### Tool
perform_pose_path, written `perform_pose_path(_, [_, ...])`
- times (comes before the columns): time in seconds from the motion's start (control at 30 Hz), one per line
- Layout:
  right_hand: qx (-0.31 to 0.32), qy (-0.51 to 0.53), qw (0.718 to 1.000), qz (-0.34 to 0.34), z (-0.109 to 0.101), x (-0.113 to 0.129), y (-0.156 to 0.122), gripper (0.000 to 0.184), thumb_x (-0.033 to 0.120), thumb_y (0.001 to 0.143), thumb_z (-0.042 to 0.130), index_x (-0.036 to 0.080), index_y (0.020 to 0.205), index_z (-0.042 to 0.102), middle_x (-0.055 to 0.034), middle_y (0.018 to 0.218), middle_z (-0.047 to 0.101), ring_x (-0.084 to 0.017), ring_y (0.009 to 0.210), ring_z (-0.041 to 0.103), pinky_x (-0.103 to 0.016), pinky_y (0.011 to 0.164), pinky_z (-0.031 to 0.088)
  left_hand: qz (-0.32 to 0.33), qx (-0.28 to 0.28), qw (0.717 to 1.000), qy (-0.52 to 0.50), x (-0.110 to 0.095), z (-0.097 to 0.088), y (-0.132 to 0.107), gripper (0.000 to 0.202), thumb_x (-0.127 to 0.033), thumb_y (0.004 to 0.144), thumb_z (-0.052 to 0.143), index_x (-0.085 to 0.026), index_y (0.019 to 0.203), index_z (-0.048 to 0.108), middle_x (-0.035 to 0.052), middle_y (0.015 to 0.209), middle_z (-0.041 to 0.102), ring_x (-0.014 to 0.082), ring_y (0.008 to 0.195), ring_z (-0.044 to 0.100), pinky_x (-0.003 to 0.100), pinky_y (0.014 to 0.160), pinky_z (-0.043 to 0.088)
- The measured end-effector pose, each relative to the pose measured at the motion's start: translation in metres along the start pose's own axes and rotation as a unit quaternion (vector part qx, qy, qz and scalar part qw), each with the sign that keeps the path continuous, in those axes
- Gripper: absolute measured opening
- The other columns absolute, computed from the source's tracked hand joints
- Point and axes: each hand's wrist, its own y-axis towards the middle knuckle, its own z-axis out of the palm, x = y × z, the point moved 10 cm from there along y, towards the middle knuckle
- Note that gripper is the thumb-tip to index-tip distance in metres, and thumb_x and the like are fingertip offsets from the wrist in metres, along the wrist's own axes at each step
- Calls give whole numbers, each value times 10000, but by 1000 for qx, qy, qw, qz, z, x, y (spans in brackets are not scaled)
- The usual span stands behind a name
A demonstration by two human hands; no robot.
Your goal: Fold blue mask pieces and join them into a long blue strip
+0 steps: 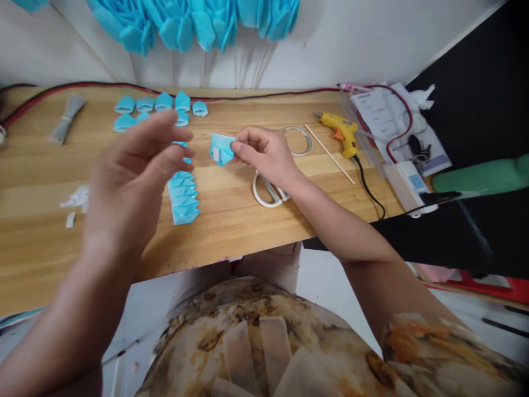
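Observation:
My right hand [264, 153] pinches a small folded blue paper piece [221, 149] above the wooden table [37, 182]. A bit of white tape shows on the piece's left side. My left hand [132, 182] hovers raised to the left of it, fingers loosely curved toward each other and holding nothing that I can see. Under and between the hands lies a row of stacked blue folded pieces [184, 198]. More blue folded pieces [161, 107] sit in two rows farther back. White-handled scissors [268, 193] lie just below my right wrist.
A roll of clear tape [298, 138], a thin wooden stick [329, 153] and a yellow glue gun [343, 132] lie right of my hand. Papers, a power strip [409, 184] and cables fill the right end. White scraps [76, 201] and grey ties [66, 118] lie left. Blue paper decoration [194, 22] hangs on the wall.

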Motion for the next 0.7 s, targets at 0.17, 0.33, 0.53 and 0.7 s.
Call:
perform_pose_path(0.17, [-4,11,1000,5,-2,6,-2,320,485,928,645,203,790,585,25,713,597,-107,705,556,-241,658,464,-74,87,993,40,37,23,20,392,-365,842,798,-205,1195,731,37,1062,736,141,886,628,269,778,514])
perform_pose_path(0.33, [-10,28,999,34,-4,7,-2,366,545,893,680,210,779,588,28,694,577,-101,656,527,-231,617,451,-125,167,978,29,51,47,27,205,-380,830,751,-186,796,695,5,708,652,119,634,574,250,616,473])
perform_pose_path(0.53, [36,53,997,45,0,2,-3,367,546,880,694,192,800,641,-10,779,670,-119,704,563,-247,659,472,-131,105,985,-39,56,39,34,141,-295,849,683,-192,763,642,-2,686,640,112,599,558,251,606,477])
perform_pose_path(0.7, [57,42,997,36,1,8,-5,414,568,925,627,188,762,647,6,719,608,-122,705,546,-255,683,454,-121,125,984,36,50,37,26,142,-297,827,686,-192,751,630,-25,632,567,103,564,483,243,558,401])
